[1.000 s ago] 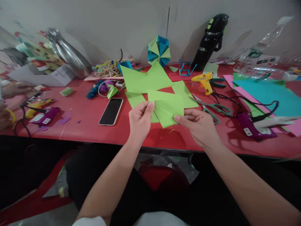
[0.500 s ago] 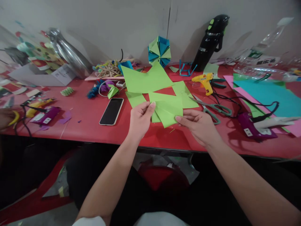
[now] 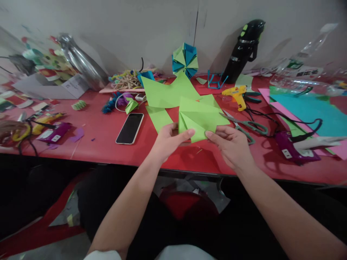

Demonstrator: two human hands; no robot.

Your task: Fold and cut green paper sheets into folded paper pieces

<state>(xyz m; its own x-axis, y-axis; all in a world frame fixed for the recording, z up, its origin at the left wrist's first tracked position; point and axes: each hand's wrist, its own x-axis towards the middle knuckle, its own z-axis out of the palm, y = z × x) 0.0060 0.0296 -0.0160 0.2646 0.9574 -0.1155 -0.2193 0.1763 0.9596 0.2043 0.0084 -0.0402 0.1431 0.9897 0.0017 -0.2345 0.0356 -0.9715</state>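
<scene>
Between my hands is a piece of green paper (image 3: 202,121) with creases and a folded flap, tilted up over the table edge. My left hand (image 3: 173,139) pinches its lower left side, thumb on the front. My right hand (image 3: 230,144) grips the lower right corner between thumb and fingers; the fingers behind are partly hidden. Just beyond it, a larger green sheet (image 3: 168,94) with a cut edge lies on the table, with a smaller green piece (image 3: 157,117) under it. Scissors (image 3: 252,126) with grey-green handles rest right of my right hand.
A phone (image 3: 130,128) lies to the left. A yellow glue gun (image 3: 238,94), a black bottle (image 3: 244,50) and a purple power block (image 3: 294,148) are on the right. At the back stands a blue-green paper ball (image 3: 185,60). Another person's hand (image 3: 13,130) is at far left.
My left hand has moved down and right along the green paper, its thumb now lower on it. The paper has turned slightly and its folded flap stands out more. The view has shifted slightly.
</scene>
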